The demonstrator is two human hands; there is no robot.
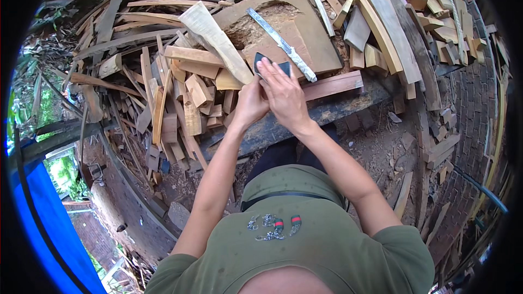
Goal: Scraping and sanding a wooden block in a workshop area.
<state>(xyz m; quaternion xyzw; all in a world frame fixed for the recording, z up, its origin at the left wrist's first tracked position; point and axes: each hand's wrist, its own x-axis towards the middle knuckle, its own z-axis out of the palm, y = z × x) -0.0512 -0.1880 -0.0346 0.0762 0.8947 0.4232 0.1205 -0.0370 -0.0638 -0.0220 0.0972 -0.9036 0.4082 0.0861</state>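
Note:
My right hand (286, 98) lies with its fingers together and outstretched over a dark, thin sheet (284, 67), possibly sandpaper. One corner of the sheet pokes out left of the fingertips. My left hand (253, 104) is curled close against the right palm; what its fingers close on is hidden. Just beyond the hands, a long knife (271, 32) with a pale wrapped handle rests diagonally on a broad, worn wooden block (314, 36). Left of it leans a pale, tapered piece of wood (216, 36), its narrow end near my left hand.
A reddish wooden strip (335, 85) lies along the block's near side, above a dark bench plank (261, 130). Offcuts (196, 98) are heaped at the left. Long boards (384, 20) slope down on the right, beside a brick surface (470, 102). A blue sheet (49, 228) hangs far left.

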